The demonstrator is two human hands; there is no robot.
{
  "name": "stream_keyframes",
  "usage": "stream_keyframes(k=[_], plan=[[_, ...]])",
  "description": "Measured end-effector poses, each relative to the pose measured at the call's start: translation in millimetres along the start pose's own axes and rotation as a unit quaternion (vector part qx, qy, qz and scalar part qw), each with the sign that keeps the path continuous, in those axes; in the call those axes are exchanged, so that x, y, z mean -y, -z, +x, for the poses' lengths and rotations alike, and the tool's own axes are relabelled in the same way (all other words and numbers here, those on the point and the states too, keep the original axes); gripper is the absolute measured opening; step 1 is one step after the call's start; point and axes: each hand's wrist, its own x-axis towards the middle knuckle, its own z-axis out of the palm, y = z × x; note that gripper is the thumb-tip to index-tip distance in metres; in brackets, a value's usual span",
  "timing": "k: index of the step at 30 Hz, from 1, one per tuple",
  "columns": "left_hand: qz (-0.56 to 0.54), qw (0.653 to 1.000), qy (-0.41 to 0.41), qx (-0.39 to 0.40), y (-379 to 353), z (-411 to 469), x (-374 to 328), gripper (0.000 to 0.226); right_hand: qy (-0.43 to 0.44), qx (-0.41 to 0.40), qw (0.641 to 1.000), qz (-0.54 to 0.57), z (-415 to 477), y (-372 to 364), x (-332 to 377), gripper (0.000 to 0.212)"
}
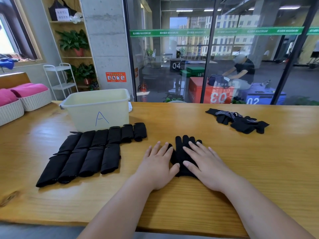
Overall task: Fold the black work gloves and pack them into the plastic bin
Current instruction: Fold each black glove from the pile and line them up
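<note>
Under right hand [207, 168] fingers [191, 152], beside left hand [157, 168], black glove [179, 152].

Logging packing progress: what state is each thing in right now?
Pale yellow plastic bin: upright, lidless.
Folded black gloves: two rows on the wooden table, outside the bin.
Single black glove, centre: unfolded, flat.
Loose black gloves, far right: unfolded, heaped.
Left hand: open, touching glove.
Right hand: open, flat on glove.
</note>
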Motion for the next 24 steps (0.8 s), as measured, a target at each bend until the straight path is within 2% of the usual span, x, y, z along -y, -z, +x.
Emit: stream_keyframes(k=[3,5,8,10,13,19,21,24], plan=[[-0.030,0.999,0.001,-0.026,3,-2,2,0.080,0.010,-0.011,1.000,0.008,-17,5,-11,0.074],[-0.063,0.995,-0.030,-0.066,7,-7,4,0.074,0.021,-0.015,0.999,0.036,-31,8,-20,0.072],[-0.140,0.985,-0.075,-0.072,14,-16,7,0.061,0.039,-0.045,0.992,0.114,-47,13,-28,0.058],[-0.151,0.982,-0.088,-0.068,15,-18,8,0.057,0.062,-0.075,0.986,0.136,-49,14,-29,0.045],[-0.179,0.975,-0.095,-0.086,14,-17,8,0.048,0.093,-0.112,0.981,0.126,-46,12,-25,0.033],[-0.208,0.963,-0.133,-0.109,15,-17,5,0.010,0.100,-0.128,0.982,0.095,-39,9,-18,0.029],[-0.217,0.961,-0.134,-0.105,16,-18,3,0.009,0.091,-0.126,0.984,0.084,-38,8,-17,0.028],[-0.220,0.960,-0.138,-0.102,17,-20,3,0.020,0.078,-0.130,0.987,0.045,-36,8,-13,0.028]])
